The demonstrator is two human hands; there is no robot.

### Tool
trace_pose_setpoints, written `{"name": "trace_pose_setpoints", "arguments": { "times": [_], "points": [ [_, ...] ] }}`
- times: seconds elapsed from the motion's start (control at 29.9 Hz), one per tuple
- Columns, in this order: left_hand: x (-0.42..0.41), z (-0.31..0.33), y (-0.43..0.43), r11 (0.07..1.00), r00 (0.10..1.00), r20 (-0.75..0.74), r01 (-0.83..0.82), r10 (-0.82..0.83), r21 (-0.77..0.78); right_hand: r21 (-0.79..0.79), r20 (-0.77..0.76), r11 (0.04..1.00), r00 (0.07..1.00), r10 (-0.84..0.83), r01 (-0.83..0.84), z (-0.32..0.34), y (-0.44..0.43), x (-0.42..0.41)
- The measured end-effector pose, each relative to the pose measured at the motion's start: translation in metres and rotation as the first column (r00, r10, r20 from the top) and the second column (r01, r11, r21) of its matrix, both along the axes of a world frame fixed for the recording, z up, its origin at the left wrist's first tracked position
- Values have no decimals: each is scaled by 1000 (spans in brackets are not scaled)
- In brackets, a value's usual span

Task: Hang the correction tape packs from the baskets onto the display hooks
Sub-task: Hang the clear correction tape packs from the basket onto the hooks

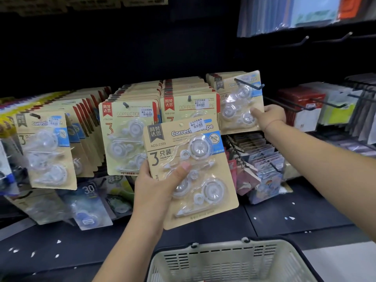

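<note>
The near correction tape pack [203, 180] is matt tan card under a glossy clear plastic blister; the far-right correction tape pack [238, 106] looks the same. The display hook [249, 84] is thin dark metal wire. The near basket [223, 259] is cream slotted plastic, dull-finished. The shelf base [284, 218] looks dark and matt.

The left hand [156, 188] grips an ADS-2309 correction tape pack [195, 159] by its left edge, thumb across the blister, in front of full rows of hung packs [130, 137]. The right hand [268, 117] pinches the right edge of a second correction tape pack [236, 119], which is tilted, with a black display hook [249, 84] crossing its top. A cream basket [234, 259] sits at the bottom edge.
</note>
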State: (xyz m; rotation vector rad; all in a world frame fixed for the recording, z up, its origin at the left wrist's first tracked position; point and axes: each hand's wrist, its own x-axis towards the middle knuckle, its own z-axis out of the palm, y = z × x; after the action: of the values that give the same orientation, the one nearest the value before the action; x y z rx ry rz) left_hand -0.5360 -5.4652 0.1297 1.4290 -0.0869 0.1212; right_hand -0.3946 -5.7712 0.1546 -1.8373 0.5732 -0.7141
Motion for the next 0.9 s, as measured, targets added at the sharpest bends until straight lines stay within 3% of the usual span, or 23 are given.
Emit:
{"name": "trace_pose_setpoints", "arguments": {
  "times": [0.2, 0.3, 0.43, 0.6, 0.67, 0.77, 0.9],
  "points": [
    [3, -1, 1, 1000, 1000, 12, -11, 11, -1, -113, -191, 992, 978, -83, 62, 4, 8, 5],
    [3, -3, 1, 1000, 1000, 12, -8, 8, 0, -144, -75, 989, 997, 21, -31, -4, 27, -39],
    [1, -5, -2, 1000, 1000, 21, -7, 7, 2, -19, 58, 954, 953, 299, -298, -18, 67, -115],
    [-6, -7, -9, 1000, 1000, 19, -4, 4, -1, 227, 49, 796, 822, 567, -562, -21, 120, -185],
    [-9, -9, -13, 1000, 999, 31, -14, 15, -21, 281, 13, 766, 801, 599, -578, -26, 131, -195],
    [-15, -13, -21, 999, 1000, 23, -18, 19, -35, 312, -29, 804, 841, 541, -507, -33, 132, -193],
    [-16, -14, -21, 999, 999, -3, -37, 37, -17, 342, 36, 807, 865, 500, -481, -37, 128, -188]
  ]
}}
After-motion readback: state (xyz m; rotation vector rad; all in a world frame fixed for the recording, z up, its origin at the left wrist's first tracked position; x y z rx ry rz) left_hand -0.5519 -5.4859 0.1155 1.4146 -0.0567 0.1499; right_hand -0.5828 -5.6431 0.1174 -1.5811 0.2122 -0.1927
